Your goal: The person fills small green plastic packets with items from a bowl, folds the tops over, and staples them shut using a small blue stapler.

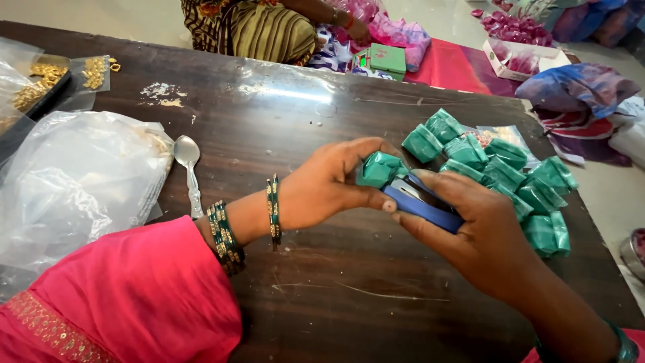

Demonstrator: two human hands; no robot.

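Holding one green packet point(379, 168) in our left hand point(329, 185), we gripped a blue stapler point(423, 205) in our right hand point(480, 235) against it; finished packets point(510, 175) piled at 3 o'clock on the tabletop point(282, 134), this one looked unfinished.

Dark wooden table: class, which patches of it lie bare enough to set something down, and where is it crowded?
Bare: the table between spoon and green packets, and the near edge below both hands. Crowded: the packet pile at right, the clear plastic bags at left.
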